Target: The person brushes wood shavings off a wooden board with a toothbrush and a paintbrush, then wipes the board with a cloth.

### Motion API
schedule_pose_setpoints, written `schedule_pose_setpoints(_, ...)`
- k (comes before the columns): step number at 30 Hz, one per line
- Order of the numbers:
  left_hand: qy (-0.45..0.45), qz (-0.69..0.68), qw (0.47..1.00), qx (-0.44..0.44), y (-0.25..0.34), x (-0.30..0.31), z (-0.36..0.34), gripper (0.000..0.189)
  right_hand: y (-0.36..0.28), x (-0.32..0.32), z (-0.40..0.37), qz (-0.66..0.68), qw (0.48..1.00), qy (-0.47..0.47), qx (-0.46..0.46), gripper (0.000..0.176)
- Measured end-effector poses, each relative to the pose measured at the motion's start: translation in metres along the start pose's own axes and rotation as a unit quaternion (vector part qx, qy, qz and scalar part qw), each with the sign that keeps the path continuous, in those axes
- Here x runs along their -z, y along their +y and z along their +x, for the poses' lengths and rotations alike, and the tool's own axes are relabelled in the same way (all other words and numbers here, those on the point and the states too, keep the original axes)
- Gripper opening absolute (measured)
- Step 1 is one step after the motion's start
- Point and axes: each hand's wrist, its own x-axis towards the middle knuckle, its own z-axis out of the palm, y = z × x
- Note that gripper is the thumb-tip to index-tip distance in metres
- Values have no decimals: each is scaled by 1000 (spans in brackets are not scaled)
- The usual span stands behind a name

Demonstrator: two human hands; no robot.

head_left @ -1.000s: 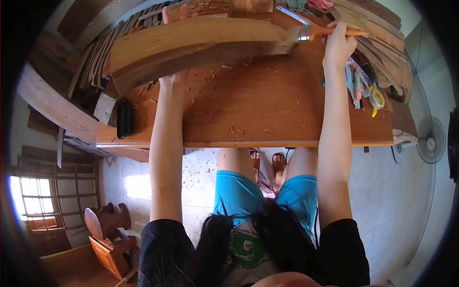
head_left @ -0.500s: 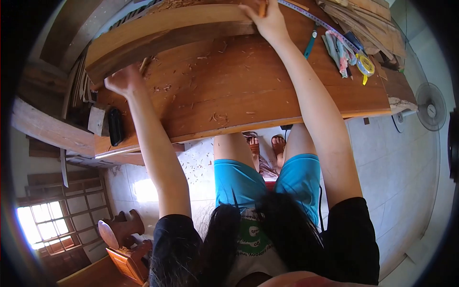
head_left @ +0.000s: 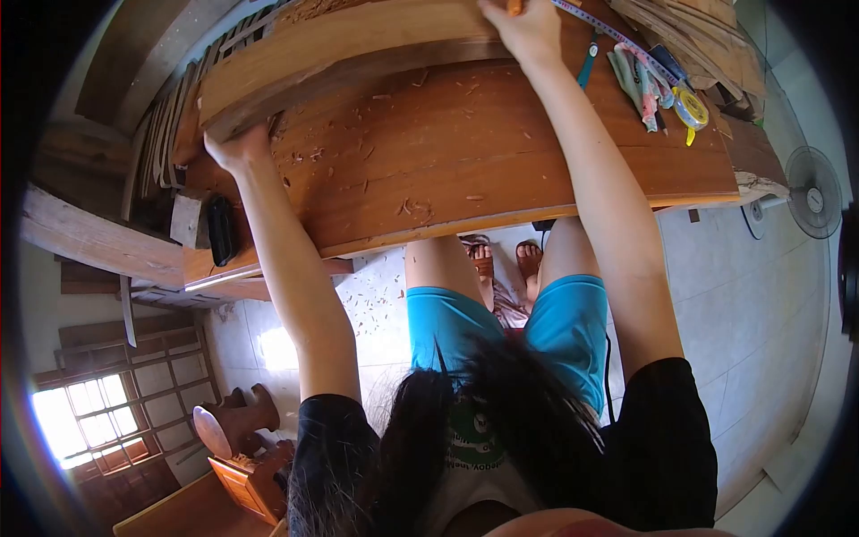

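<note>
One end of the plank (head_left: 358, 49) meets the left hand (head_left: 234, 150) fingers (head_left: 259, 132).

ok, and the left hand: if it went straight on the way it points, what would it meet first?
The end of the long wooden plank. The left hand points up the bench and looks to be touching it. Depth is unclear, so contact is likely, not certain.

Your one camera sits on your head, a wide fisheye looking forward and steeply down: the tabletop (head_left: 465, 152) fills the upper frame close by, your right hand (head_left: 534, 31) near the top edge, legs (head_left: 443, 268) and floor (head_left: 761, 295) below.
</note>
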Motion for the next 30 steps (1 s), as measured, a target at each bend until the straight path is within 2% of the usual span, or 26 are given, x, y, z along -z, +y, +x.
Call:
schedule_pose_setpoints(1,5,22,1000,8,-2,-2,-1,40,0,5,3,-8,1000,14,-16,39)
schedule_pose_setpoints(2,-263,-273,897,229,7,35,19,41,0,10,7,-18,999,29,-13,38)
schedule_pose_setpoints(3,-260,-263,897,243,7,33,17,40,2,15,9,-28,999,44,-10,37)
schedule_pose_setpoints(4,-258,-253,896,259,4,28,13,40,19,14,16,-57,989,89,102,35)
schedule_pose_setpoints(5,-255,-243,895,275,3,24,10,40,35,14,26,-142,951,141,236,34)
schedule_pose_setpoints(6,-213,-199,920,262,4,18,11,39,34,15,26,-132,960,139,203,34)
schedule_pose_setpoints(8,-96,-20,981,167,-5,11,7,39,32,19,26,-112,983,103,107,33)
schedule_pose_setpoints(9,-35,72,990,115,-10,-1,0,39,19,25,24,-100,992,68,45,33)
schedule_pose_setpoints(10,-2,102,989,109,-11,-5,-2,41,13,28,23,-87,996,33,-16,33)
schedule_pose_setpoints(13,78,163,977,111,-18,-22,-9,48,30,19,25,-101,985,88,107,35)
schedule_pose_setpoints(15,113,166,970,137,-17,-31,-17,49,24,22,21,-125,989,56,61,37)
schedule_pose_setpoints(18,94,192,963,164,-19,-20,-8,51,18,25,22,-161,985,48,29,40)
schedule_pose_setpoints(21,28,245,953,176,-27,-14,-3,51,17,36,26,-186,981,46,-14,49)
schedule_pose_setpoints(24,-15,402,895,193,-41,-20,-12,52,13,47,29,-199,978,42,-37,53)
schedule_pose_setpoints(27,12,410,878,244,-44,-35,-24,51,21,50,31,-201,979,45,2,53)
schedule_pose_setpoints(28,17,406,889,212,-48,-33,-21,55,22,51,30,-196,979,46,3,51)
schedule_pose_setpoints(30,27,404,895,190,-48,-42,-28,42,26,52,31,-216,975,52,18,51)
